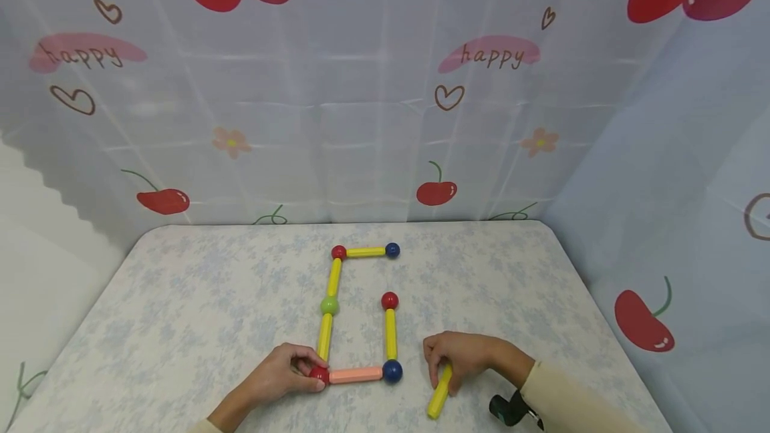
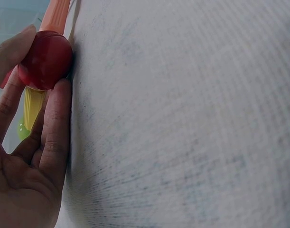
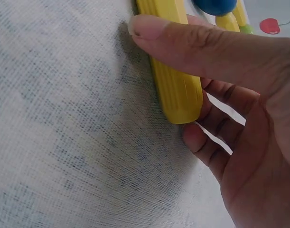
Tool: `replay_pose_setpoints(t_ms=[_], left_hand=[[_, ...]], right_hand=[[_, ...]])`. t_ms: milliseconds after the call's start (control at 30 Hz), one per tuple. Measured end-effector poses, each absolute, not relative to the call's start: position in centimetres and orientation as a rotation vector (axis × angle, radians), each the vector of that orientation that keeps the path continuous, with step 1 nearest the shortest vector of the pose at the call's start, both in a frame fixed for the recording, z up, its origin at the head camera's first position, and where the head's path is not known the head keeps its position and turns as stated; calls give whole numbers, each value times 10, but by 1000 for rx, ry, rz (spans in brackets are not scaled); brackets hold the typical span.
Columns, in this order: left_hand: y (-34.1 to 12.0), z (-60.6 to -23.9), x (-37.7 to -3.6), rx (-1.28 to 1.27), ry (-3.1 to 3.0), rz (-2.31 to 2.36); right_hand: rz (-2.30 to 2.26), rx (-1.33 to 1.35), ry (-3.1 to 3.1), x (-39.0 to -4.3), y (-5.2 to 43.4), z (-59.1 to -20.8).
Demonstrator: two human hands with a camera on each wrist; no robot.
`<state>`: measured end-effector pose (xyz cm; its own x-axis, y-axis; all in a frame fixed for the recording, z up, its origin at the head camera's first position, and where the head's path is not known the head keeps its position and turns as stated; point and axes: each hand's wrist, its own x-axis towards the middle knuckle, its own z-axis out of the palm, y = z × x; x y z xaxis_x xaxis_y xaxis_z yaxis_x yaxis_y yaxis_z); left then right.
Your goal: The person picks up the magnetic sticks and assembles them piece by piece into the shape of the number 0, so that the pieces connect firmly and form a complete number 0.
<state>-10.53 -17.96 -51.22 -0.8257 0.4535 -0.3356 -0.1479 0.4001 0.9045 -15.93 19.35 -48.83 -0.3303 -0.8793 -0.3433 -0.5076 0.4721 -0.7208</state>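
Note:
A frame of rods and balls lies on the table (image 1: 180, 313). My left hand (image 1: 287, 374) pinches the red corner ball (image 1: 319, 374) (image 2: 46, 59), which joins a pink rod (image 1: 356, 375) (image 2: 55, 15) and a yellow rod (image 1: 325, 336) (image 2: 33, 105). The pink rod ends at a blue ball (image 1: 392, 371) (image 3: 215, 5). From it a yellow rod (image 1: 391, 334) runs up to a loose red ball (image 1: 390, 300). My right hand (image 1: 460, 356) grips a separate yellow rod (image 1: 440, 391) (image 3: 174, 71) lying on the cloth to the right of the blue ball, thumb over its side.
Further back the frame carries a green ball (image 1: 329, 305), a yellow rod (image 1: 334, 277), a red ball (image 1: 339, 252), a top yellow rod (image 1: 365, 252) and a blue ball (image 1: 392, 250). Cherry-print curtains (image 1: 385, 85) wall the table's back and right.

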Motion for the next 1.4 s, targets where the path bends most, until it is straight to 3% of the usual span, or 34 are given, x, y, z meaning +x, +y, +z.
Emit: replay_pose_setpoints(t_ms=[367, 867, 1400], left_hand=[[-180, -511, -105, 253, 2132, 1434], [-179, -509, -103, 238, 2127, 1433], [-180, -511, -106, 234, 2126, 1426]], right_hand=[[-821, -957, 2019, -163, 193, -476], [-1032, -531, 2135, -211, 187, -478], [-1328, -313, 2174, -252, 157, -492]])
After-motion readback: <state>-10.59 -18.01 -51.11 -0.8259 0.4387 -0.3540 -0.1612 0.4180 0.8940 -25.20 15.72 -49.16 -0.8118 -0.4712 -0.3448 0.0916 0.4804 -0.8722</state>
